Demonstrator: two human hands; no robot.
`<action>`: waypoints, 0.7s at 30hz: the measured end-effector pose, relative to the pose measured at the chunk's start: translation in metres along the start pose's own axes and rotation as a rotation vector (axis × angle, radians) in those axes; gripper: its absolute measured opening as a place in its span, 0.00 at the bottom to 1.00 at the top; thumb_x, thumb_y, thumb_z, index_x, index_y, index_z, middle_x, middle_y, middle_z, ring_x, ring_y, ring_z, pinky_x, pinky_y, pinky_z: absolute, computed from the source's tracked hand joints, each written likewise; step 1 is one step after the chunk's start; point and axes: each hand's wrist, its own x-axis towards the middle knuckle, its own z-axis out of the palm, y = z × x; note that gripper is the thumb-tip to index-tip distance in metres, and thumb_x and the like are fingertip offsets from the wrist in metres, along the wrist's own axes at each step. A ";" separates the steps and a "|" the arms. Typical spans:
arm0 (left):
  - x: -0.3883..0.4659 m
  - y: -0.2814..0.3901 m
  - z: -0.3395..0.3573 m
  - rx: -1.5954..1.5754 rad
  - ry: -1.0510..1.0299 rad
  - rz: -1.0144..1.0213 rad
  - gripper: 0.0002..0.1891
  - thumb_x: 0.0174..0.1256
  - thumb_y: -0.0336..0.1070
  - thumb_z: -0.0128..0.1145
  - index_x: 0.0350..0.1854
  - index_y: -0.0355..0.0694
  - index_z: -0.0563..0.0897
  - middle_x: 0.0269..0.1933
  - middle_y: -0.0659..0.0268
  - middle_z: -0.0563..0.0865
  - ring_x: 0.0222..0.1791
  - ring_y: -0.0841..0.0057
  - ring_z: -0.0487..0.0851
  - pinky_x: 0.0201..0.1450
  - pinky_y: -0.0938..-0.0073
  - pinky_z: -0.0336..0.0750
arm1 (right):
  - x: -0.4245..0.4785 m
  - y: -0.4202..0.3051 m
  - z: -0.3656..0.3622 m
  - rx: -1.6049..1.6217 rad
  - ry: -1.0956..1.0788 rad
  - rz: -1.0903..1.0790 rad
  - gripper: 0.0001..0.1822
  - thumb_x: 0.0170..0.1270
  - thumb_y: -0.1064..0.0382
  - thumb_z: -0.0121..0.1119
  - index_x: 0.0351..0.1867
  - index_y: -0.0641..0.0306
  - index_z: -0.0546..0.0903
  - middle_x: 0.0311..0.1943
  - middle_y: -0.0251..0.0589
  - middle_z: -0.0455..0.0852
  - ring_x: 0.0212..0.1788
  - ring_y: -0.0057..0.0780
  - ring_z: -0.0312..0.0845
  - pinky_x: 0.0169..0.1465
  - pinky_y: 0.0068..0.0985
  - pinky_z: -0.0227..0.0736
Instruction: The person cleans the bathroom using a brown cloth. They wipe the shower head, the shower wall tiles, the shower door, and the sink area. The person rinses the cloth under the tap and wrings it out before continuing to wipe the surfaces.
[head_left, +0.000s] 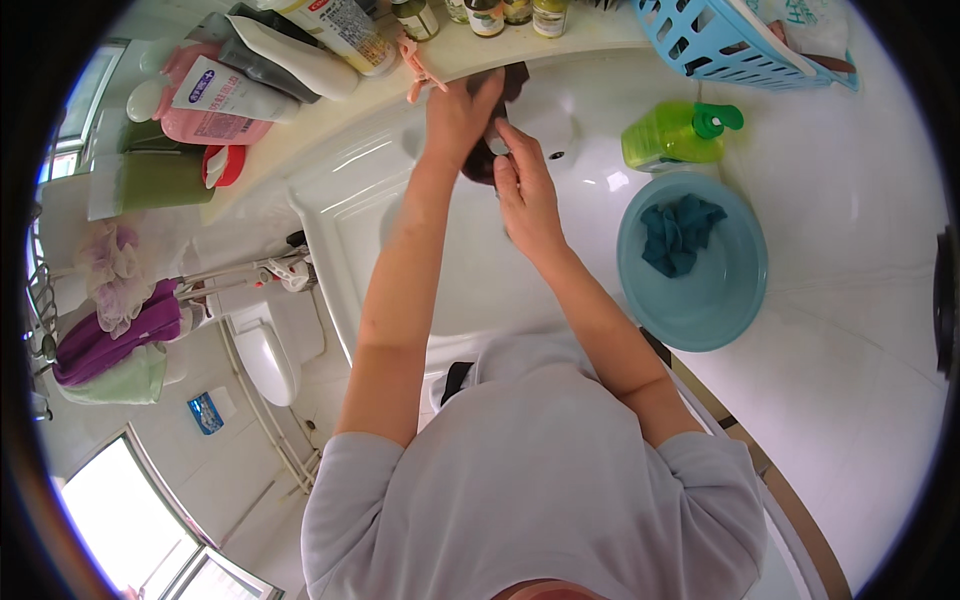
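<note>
Over the white sink basin (480, 292), near its far edge, both my hands are on a dark brown cloth-like piece (480, 166). My left hand (461, 120) grips its upper part, and one end of the piece shows beyond the fingers. My right hand (531, 196) pinches its lower part between thumb and fingers. The hands partly cover the piece, so its exact kind cannot be told. To the right of my right hand, a light blue plastic basin (694, 319) holds a crumpled teal cloth (679, 234).
A green pump bottle (667, 136) lies beside the basin, below a blue plastic basket (727, 49). Several bottles, including a pink one (214, 124), line the ledge (442, 64) beyond the sink. A peach-coloured clip (417, 71) sits at its edge. A toilet (266, 360) stands at left.
</note>
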 end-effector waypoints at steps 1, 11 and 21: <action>0.010 -0.017 0.001 0.110 -0.005 0.099 0.18 0.66 0.42 0.62 0.53 0.35 0.81 0.49 0.50 0.86 0.48 0.58 0.83 0.53 0.65 0.75 | -0.001 -0.001 0.003 -0.008 0.023 -0.006 0.23 0.77 0.60 0.47 0.70 0.65 0.67 0.63 0.49 0.72 0.62 0.47 0.71 0.63 0.34 0.68; 0.005 -0.091 0.019 -0.511 0.145 -0.490 0.17 0.73 0.38 0.51 0.53 0.29 0.82 0.47 0.57 0.87 0.43 0.71 0.85 0.46 0.70 0.80 | 0.003 -0.003 0.001 0.137 -0.029 0.136 0.25 0.79 0.60 0.47 0.73 0.61 0.64 0.64 0.40 0.70 0.54 0.27 0.70 0.59 0.27 0.69; -0.127 -0.145 0.082 -0.379 -0.241 -0.466 0.14 0.72 0.39 0.53 0.54 0.38 0.82 0.47 0.60 0.88 0.44 0.71 0.85 0.47 0.71 0.79 | -0.002 0.008 0.002 0.194 0.061 0.064 0.25 0.77 0.66 0.48 0.74 0.58 0.63 0.69 0.44 0.69 0.64 0.30 0.70 0.61 0.28 0.73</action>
